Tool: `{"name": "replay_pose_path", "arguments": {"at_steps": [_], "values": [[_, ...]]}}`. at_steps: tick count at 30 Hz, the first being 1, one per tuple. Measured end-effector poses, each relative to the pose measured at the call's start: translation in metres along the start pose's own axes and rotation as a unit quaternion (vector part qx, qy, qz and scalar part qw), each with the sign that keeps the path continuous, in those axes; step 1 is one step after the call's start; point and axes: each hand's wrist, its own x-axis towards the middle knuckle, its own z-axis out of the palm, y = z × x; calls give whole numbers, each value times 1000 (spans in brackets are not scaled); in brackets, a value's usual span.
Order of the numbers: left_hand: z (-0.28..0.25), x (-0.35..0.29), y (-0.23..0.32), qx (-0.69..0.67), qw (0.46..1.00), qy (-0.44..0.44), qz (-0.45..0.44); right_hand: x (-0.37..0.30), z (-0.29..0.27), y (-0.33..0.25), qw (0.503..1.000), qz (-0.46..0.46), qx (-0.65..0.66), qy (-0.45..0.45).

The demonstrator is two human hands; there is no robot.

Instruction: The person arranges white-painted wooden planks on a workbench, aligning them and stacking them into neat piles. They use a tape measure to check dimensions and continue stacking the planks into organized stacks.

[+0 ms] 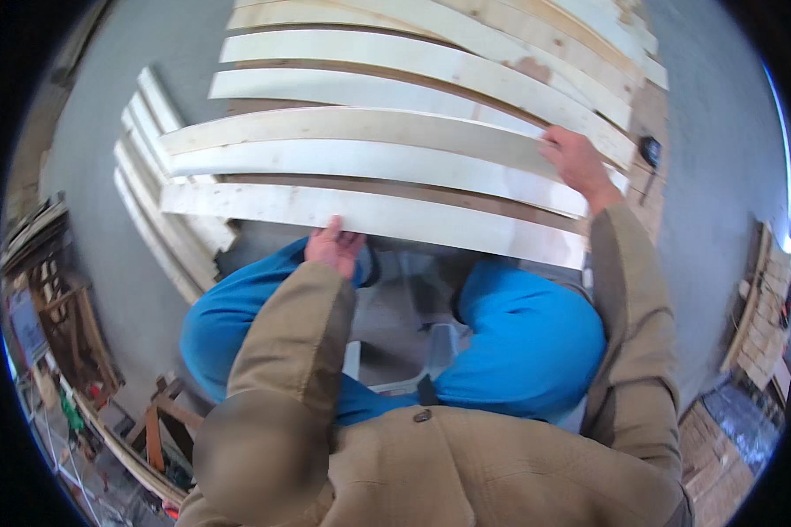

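Observation:
Several long, pale wooden boards lie side by side in front of me. My right hand (580,165) is closed on the right part of one thin board (369,126), which looks tilted up on its edge. Just on the near side of it lies another flat board (369,160). At the closest board (431,215), my left hand (332,248) grips the near edge, one fingertip on its top face. Some of the left fingers are hidden. Farther off, more boards (395,53) lie in rows, with narrow gaps showing brown wood beneath.
A black tape measure (649,151) sits right of the boards. Narrow strips (154,184) lie at an angle on the left on the grey floor (105,237). Scrap wood and frames (70,325) crowd the lower left; stacked wood pieces (765,316) stand at the far right.

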Motion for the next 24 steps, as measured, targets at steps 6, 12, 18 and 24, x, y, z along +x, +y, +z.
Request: {"name": "replay_pose_path", "arguments": {"at_steps": [6,12,18,24], "values": [[2,-4,0,13,1000,-10,15,-3,-3,-8,1000,15,22,-5],[7,-5,1,4,1000,-21,12,-5,-3,-11,1000,24,1,1],[11,-5,3,0,1000,-16,13,-2,1,-8,1000,27,-3,1],[11,1,4,5,1000,-24,12,-2,0,-6,999,32,10,-4]]}}
